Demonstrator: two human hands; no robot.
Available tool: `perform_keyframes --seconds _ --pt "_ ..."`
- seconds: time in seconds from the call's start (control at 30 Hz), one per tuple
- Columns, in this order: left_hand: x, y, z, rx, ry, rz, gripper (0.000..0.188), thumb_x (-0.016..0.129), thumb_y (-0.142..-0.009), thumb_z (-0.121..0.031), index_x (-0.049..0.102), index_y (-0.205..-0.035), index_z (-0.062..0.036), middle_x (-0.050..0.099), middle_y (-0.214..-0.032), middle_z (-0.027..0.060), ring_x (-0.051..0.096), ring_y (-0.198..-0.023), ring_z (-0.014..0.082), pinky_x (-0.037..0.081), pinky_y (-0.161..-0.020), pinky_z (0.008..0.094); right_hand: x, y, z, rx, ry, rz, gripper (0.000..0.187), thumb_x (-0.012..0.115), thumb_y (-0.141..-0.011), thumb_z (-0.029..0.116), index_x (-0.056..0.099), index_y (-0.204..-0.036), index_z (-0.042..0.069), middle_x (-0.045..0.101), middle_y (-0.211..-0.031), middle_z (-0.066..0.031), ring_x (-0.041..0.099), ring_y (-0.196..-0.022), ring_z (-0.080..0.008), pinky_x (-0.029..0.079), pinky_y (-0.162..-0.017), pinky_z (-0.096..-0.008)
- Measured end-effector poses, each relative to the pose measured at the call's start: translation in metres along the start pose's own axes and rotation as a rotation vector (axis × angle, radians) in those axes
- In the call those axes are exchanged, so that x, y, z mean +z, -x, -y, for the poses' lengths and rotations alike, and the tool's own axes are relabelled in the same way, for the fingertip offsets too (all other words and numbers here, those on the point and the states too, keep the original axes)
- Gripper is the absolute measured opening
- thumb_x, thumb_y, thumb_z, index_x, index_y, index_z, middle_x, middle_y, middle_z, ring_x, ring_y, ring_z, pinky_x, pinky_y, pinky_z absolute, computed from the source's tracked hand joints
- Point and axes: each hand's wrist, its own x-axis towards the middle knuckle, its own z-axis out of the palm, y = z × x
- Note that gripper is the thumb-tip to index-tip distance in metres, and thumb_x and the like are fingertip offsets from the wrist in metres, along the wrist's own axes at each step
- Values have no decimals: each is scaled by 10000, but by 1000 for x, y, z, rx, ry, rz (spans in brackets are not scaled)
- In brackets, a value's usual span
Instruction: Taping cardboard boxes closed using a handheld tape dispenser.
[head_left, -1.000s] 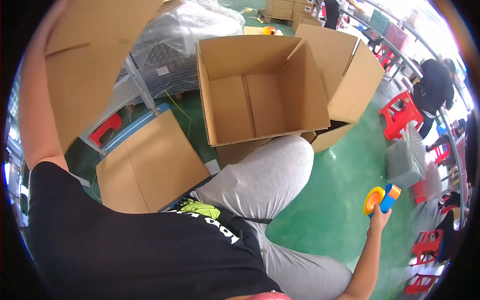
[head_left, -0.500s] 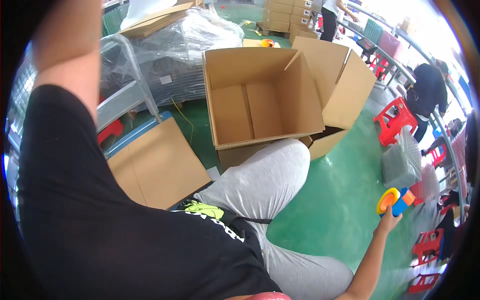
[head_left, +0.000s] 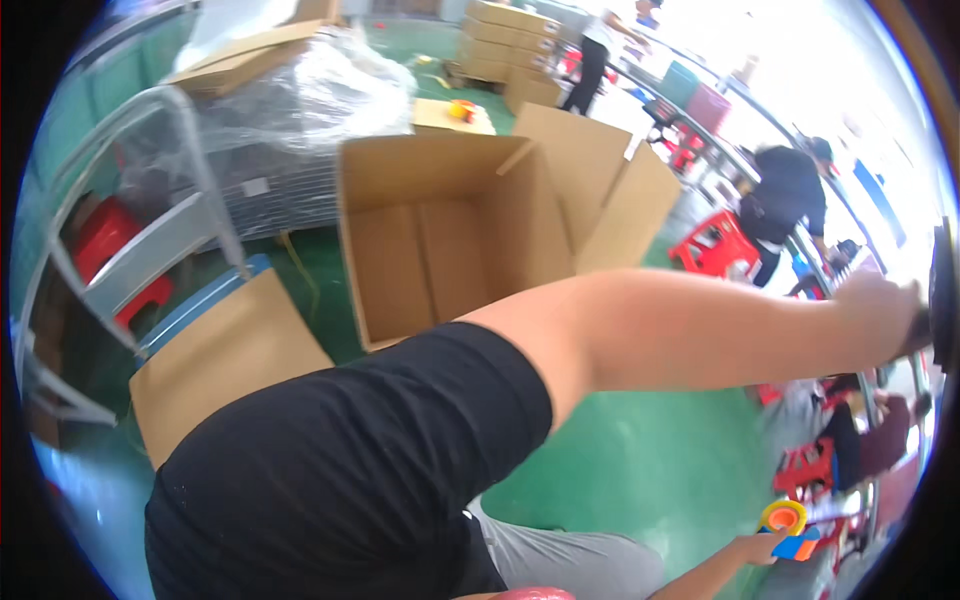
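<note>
My left arm stretches across the view to the right, over the floor. My left hand (head_left: 876, 312) is blurred near the right rim, its fingers curled at a dark thing (head_left: 916, 334) that I cannot make out. Low at the right, my right hand (head_left: 757, 547) is closed on a tape dispenser (head_left: 795, 545), blue and orange with a yellow-rimmed roll of tape (head_left: 784, 517). A large cardboard box (head_left: 385, 270) stands open in front of me, partly covered by my left arm. Neither hand touches the box.
Flat cardboard (head_left: 235, 350) lies on a blue-edged cart with a grey handle (head_left: 150, 250) at the left. Behind are a film-wrapped stack (head_left: 270, 140) and another open carton (head_left: 585, 150). Red stools (head_left: 718, 245) and people (head_left: 785, 195) line the right side.
My left arm has swung from the upper left across to the far right. My right hand, still with the tape dispenser, appears lower. The view has shifted, and the box sits further left.
</note>
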Motion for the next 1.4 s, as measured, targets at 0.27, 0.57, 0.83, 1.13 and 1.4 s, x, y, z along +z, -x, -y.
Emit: perform_keyframes --seconds 0.27,0.57,0.83,1.13,1.4 --pt "42 151 156 -725 11 478 203 595 -833 -152 711 -928 -14 710 -1002 202 695 -936 371 563 -803 460 -42 28 58 285 -549 792 433 541 -903 295 566 -1226 8 619 -1194 -113 594 -1116 -242 484 -956 -397" --pt "116 234 189 -877 -64 975 468 636 -827 -132 529 -1248 43 697 -1073 208 689 -989 336 557 -831 423 -5 214 88 444 -253 1864 982 842 -689 374 345 -1462 28 506 -1395 -138 507 -1281 -282 395 -1092 -454" --pt "77 218 209 -1034 183 1173 876 516 -838 -48 -43 -1491 120 634 -1099 303 691 -764 366 580 -593 422 23 240 59 656 -23 2105 992 807 -700 494 361 -1440 6 479 -1391 -130 467 -1285 -242 364 -1093 -403" --pt "21 209 271 -927 297 1094 496 598 -759 -52 474 -1235 11 620 -978 175 666 -805 287 571 -611 418 8 177 32 -245 216 1913 868 723 -690 614 529 -1243 -27 600 -1204 -159 583 -1109 -245 461 -949 -403" --pt "-12 220 305 -970 679 970 782 599 -699 -16 369 -1445 -41 586 -1046 129 583 -848 191 479 -717 336 32 156 76 -723 435 1646 596 695 -796 418 567 -1167 -30 658 -996 -143 650 -918 -235 499 -803 -348"
